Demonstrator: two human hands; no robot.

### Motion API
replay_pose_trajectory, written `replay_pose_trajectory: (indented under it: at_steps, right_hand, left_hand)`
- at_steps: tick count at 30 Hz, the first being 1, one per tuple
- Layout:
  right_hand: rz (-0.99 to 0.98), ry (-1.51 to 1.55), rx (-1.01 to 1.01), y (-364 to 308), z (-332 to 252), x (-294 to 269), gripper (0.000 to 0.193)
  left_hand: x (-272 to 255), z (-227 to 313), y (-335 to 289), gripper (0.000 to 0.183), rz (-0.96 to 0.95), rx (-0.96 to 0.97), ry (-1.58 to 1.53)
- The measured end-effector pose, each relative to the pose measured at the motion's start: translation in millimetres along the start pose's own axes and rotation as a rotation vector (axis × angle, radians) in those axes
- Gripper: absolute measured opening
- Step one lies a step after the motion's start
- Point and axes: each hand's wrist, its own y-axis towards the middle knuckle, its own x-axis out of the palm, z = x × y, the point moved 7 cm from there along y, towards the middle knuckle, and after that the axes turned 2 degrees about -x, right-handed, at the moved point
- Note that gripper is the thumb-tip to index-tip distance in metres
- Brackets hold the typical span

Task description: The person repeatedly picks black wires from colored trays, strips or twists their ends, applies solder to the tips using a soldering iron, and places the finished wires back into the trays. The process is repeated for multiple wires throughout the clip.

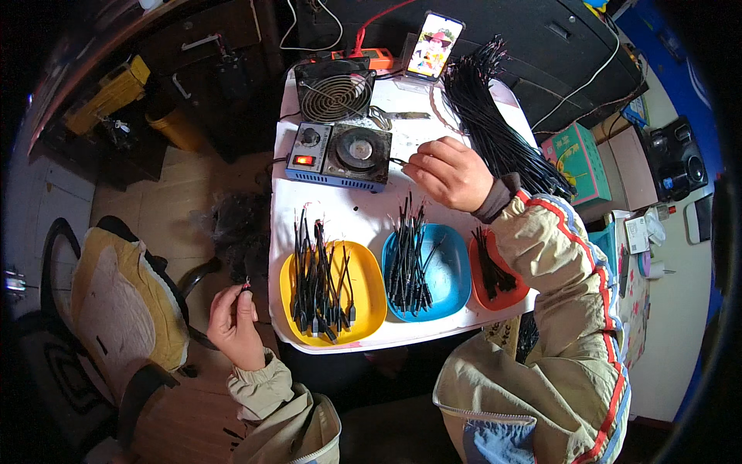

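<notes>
My left hand (pixel 236 329), left of the table, pinches a black cable (pixel 246 287) whose bare reddish wire ends stick up past the fingertips; the rest of it is hidden. My right hand (pixel 448 174) is closed, its fingertips on a thin black piece (pixel 398 162) at the right side of the solder pot (pixel 338 155). What kind of piece this is, I cannot make out. The pot has a round dish, a knob and a red lit switch. Short black cables (pixel 317 278) with stripped ends lie in a yellow bowl (pixel 376 309).
A blue bowl (pixel 456 290) and a red bowl (pixel 506 301) hold more short cables. Behind the pot stand a fan (pixel 336 97) and a phone (pixel 435 46). A thick bundle of long black cables (pixel 502 127) lies back right, beside a green box (pixel 576 166).
</notes>
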Motion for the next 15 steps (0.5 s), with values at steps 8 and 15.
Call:
replay_pose_trajectory:
  at_steps: [8,15]
  right_hand:
    - [0.081,0.806,1.096,-27.3,66.9,34.1,0.015]
    - [-0.058,0.776,0.902,-1.8,56.0,49.6,0.010]
  left_hand:
    - [2.8,0.4,-0.7,0.013,-0.007,0.003,-0.024]
    - [0.7,1.1,0.4,0.014,-0.003,0.010,0.002]
